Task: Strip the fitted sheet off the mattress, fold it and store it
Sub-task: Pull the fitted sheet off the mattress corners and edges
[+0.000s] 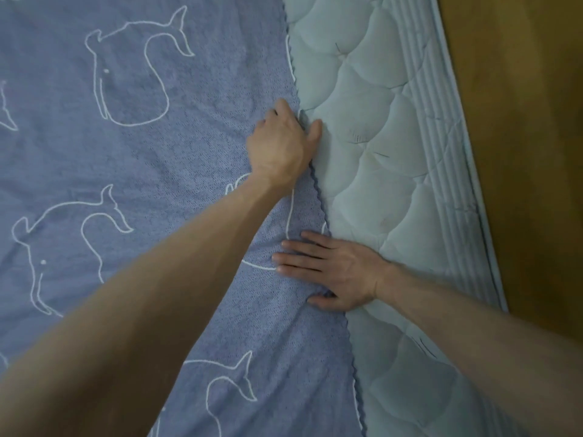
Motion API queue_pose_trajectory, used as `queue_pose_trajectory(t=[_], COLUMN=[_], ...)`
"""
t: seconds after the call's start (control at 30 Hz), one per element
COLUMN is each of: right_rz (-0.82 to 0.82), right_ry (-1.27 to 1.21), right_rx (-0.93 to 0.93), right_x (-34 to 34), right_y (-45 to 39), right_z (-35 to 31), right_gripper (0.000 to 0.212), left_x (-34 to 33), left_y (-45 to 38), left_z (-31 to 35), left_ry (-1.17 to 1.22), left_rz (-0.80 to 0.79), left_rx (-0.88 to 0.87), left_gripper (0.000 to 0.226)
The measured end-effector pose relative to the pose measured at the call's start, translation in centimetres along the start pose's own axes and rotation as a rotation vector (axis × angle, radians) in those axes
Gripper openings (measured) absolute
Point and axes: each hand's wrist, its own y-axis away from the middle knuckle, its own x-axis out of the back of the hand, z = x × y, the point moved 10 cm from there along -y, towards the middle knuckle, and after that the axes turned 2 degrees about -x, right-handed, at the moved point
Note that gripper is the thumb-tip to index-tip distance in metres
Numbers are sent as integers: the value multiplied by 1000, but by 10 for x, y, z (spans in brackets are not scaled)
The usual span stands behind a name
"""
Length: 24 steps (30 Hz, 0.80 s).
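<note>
Blue sheet (142, 168) on one mattress (378, 137) — left hand (280, 146) grips its edge, right hand (331, 269) lies flat.

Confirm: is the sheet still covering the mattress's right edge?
No: the sheet's edge lies pulled back, and the quilted mattress strip beside the hands is bare.

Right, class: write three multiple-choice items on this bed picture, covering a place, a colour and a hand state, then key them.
1. Where is the bare mattress?
A right of the sheet
B left of the sheet
C under a pillow

2. What colour is the sheet?
A red
B blue with white whales
C plain green

3. How is the right hand?
A fist in the air
B holding a pillow
C flat on the sheet

Key: 1 A, quilting shows right of the sheet's edge; 2 B, white outlines on blue; 3 C, fingers straight, while the left hand grips the edge.
</note>
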Motion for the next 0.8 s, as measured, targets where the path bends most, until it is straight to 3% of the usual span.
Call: queue_pose_trajectory(t=[0.23, 0.43, 0.6, 0.8], right_rz=[0, -2, -4, 56], right_ry=[-46, 73, 139, 72], right_rx=[-6, 28, 59, 70], right_x=[11, 56, 65, 63], right_y=[-13, -82, -98, -95], right_z=[17, 105, 146, 151], right_gripper=[72, 71, 70, 65], left_x=[-3, 23, 20, 31], left_y=[-61, -88, -99, -152], left_z=[-4, -12, -26, -26], left_ry=[-131, -121, 40, -47], left_rz=[-133, 104, 107, 69], left_rx=[-31, -128, -28, -32], left_gripper=[34, 28, 38, 33])
